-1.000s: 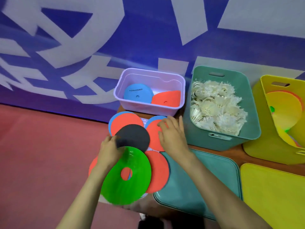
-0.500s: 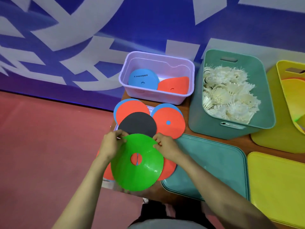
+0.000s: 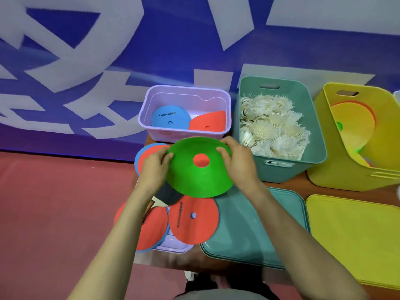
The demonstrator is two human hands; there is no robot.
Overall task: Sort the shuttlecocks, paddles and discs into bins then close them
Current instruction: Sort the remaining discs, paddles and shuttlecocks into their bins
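Green cone-shaped disc point(image 3: 200, 169) held up off the surface in both hands, left hand point(image 3: 154, 164) clamped on its 9 o'clock rim, right hand point(image 3: 240, 161) curled over the rim at about 2 o'clock, fingers closed on the edge. Tilted with the far rim raised, centre hole showing red from whatever lies beneath. No long axis to speak of: round, so direction of carry matters more than orientation.

Two candidate bins ahead. Lilac bin point(image 3: 184, 113) directly at 12 o'clock, just beyond the disc's far rim, already holding a blue flat disc point(image 3: 170, 118) and a red one point(image 3: 207, 123). Yellow bin point(image 3: 357, 139) at about 2 o'clock, well apart, tipped toward the viewer and holding similar cone-like discs in yellow, orange and green. Judged by likeness, yellow bin the probable home, which makes the right hand the nearer one for the carry.

In the way of that path: teal bin point(image 3: 281, 126), heaped with white shuttlecocks point(image 3: 272, 126), standing between disc and yellow bin at 1 o'clock; needs passing over or in front.

Below the disc, at 6 to 7 o'clock, red flat discs point(image 3: 193, 219) overlapping on a lilac lid point(image 3: 171, 247). Teal lid point(image 3: 253, 228) at 5 o'clock, yellow lid point(image 3: 355, 237) at 4 o'clock, both flat on the surface point(image 3: 287, 186). Bins all uncovered, closing not yet begun.
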